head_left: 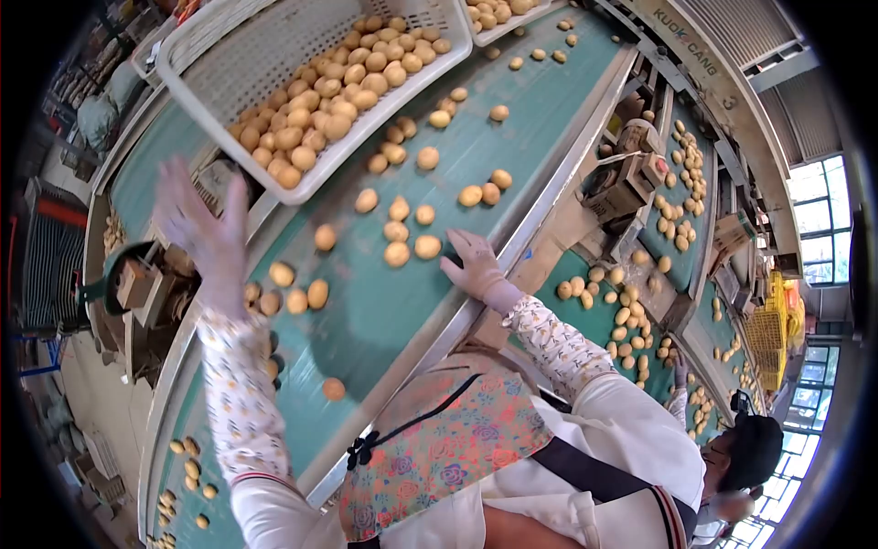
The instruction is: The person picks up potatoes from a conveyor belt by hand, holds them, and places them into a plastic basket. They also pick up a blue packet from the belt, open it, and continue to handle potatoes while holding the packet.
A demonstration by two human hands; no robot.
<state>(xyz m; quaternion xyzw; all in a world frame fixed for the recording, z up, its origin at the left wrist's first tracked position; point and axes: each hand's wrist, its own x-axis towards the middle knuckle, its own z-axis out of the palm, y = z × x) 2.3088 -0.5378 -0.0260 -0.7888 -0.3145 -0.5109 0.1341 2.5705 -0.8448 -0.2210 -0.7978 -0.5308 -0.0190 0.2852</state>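
Note:
Small round yellow-brown fruits or potatoes (pixel 427 158) lie scattered on a green belt (pixel 366 334). My left hand (pixel 206 215), gloved and slightly blurred, is raised near the lower left corner of a white crate (pixel 302 194), its fingers spread and nothing in it. Over the belt's right edge, my right hand (pixel 476 265), also gloved, has its fingers apart and holds nothing; one yellow piece (pixel 427 247) lies just left of its fingertips. The crate holds a heap of the same produce (pixel 334 101).
A metal rail (pixel 549 188) borders the belt on the right. Beyond it, more produce lies on other green belts (pixel 585 320), near cardboard boxes (pixel 626 188). Another person (pixel 745 453) is at the lower right. A green-rimmed bin (pixel 114 279) stands left; yellow crates (pixel 766 334) are far right.

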